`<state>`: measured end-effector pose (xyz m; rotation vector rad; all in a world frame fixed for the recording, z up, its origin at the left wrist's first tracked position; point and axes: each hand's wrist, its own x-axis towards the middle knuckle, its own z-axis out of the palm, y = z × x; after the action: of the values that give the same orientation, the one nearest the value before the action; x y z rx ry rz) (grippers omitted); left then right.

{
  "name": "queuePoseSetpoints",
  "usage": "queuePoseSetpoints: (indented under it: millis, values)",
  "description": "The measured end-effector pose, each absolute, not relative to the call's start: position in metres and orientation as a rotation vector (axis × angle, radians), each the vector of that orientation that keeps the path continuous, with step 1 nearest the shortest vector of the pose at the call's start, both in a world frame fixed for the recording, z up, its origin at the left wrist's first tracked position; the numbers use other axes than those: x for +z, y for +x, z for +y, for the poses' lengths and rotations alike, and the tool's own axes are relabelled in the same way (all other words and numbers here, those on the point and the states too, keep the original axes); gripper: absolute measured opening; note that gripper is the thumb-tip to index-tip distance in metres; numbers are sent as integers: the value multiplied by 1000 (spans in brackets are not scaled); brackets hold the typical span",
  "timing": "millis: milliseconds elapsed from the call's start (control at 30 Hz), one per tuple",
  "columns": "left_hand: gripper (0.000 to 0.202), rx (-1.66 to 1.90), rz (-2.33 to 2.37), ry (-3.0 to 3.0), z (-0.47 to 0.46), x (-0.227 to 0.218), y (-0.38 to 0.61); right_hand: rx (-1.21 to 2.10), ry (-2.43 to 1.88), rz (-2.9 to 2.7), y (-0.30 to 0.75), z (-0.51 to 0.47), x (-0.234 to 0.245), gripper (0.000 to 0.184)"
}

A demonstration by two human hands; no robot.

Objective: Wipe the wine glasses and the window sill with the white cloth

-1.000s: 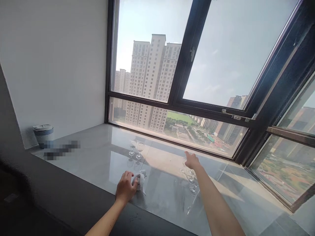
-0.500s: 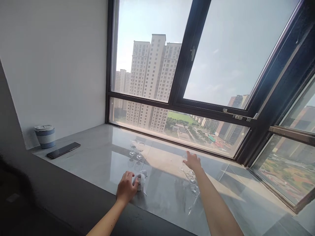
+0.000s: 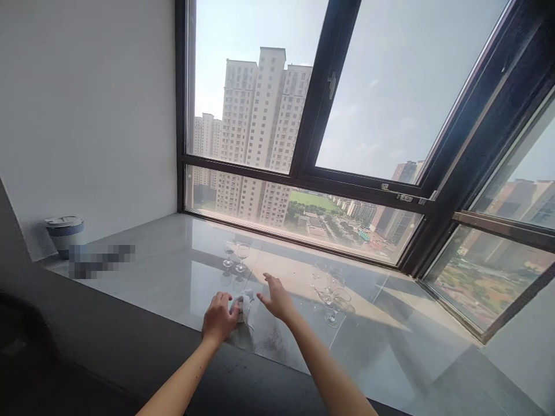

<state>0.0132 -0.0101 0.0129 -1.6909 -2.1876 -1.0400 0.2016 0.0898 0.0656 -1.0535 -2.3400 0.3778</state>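
My left hand (image 3: pixel 219 316) rests on the glossy grey window ledge (image 3: pixel 165 271), its fingers curled round a small crumpled white cloth (image 3: pixel 246 304). My right hand (image 3: pixel 274 297) hovers open just right of the cloth, fingers spread, holding nothing. Two small stemmed glasses (image 3: pixel 235 256) stand upright behind the cloth. To the right of my right hand stands a cluster of several more clear stemmed glasses (image 3: pixel 332 292).
A blue-and-white lidded cup (image 3: pixel 64 234) stands at the far left by the white wall, with a blurred dark flat object (image 3: pixel 100 259) beside it. A dark-framed window (image 3: pixel 318 110) runs along the back and right. A dark counter edge (image 3: pixel 108 341) lies near me.
My right hand has pulled back from the cluster of glasses on the right and moved left to beside the cloth. My left hand has stayed on the cloth.
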Motion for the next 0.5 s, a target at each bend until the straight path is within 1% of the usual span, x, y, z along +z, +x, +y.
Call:
queuePoseSetpoints:
  millis: [100,200,300,367,500]
  values:
    - [15,-1033,-2175,-1697,-9,12,13,597,-997,-2329,181,60,34,68]
    - [13,-1032,-2163,-1697,-9,12,13,585,-983,-2343,176,42,16,67]
    - [15,-1024,-2155,-1703,-9,13,13,508,-992,-2250,178,33,15,67]
    - [21,-989,-2141,-1764,-11,15,13,500,-968,-2175,179,28,19,67]
    - [34,-903,-2145,-1885,-15,20,14,639,-828,-2135,170,20,22,73]
